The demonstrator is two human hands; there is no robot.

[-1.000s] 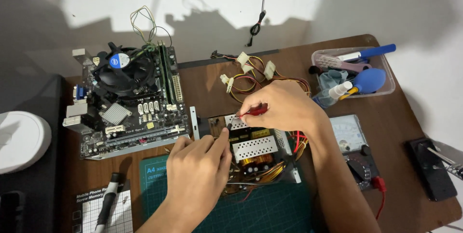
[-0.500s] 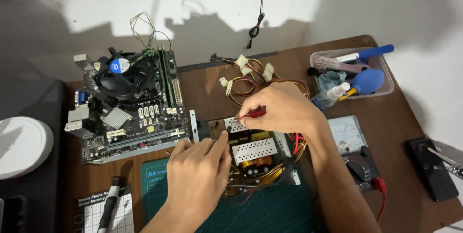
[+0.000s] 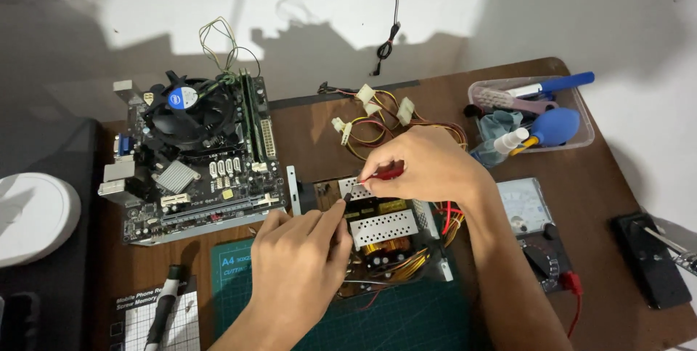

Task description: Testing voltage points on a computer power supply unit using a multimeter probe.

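two hands on open power supply point(image 3: 377, 231) mid-table: right hand point(image 3: 425, 166) pinching red probe point(image 3: 381, 174), left hand point(image 3: 301, 264) now gripping black probe point(image 3: 347, 197), barely moved.

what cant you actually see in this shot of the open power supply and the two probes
- Head view: both probe tips, too small to tell where they touch the power supply board.
- Right hand covers most of the red probe.
- Left hand hides the board's left front and the black probe's body.
- Multimeter: needle reading too small, partly behind the right forearm.
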